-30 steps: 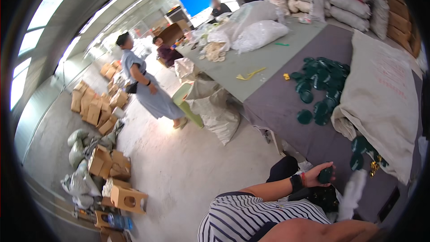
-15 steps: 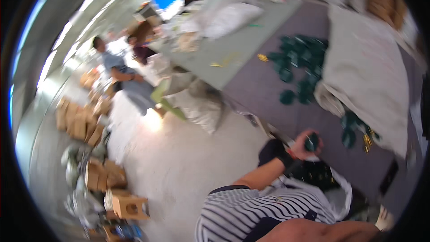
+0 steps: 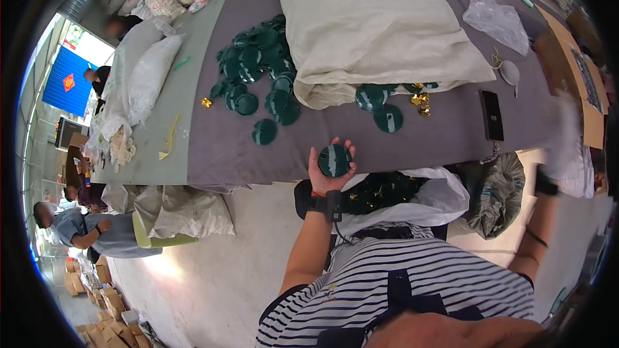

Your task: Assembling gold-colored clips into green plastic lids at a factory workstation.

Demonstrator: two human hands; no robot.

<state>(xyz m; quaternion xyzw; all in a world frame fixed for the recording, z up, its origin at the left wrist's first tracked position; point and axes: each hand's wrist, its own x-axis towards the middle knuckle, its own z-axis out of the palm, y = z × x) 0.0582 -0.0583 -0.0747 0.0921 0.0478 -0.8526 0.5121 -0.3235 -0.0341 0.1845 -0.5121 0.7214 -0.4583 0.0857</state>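
Observation:
A dark green, shiny round disc lies in my left hand, palm up, with the fingers curled about its edge. That hand is at the near edge of the grey-purple table. Just below it, an open white sack contains more dark green pieces with gold bits. On the table lie a heap of similar green discs and several gold pieces beside a large cream sack. My right forearm reaches to the far right; its hand is smeared by motion against a whitish shape, so its fingers cannot be made out.
A black phone-like device, a pale spoon-shaped item and a clear plastic bag are on the table's right side. An open cardboard box stands at the right edge. Another person sits at the left.
My view has swung right, bringing the table's right side and my right arm into sight. The left hand still holds the green disc, now palm up.

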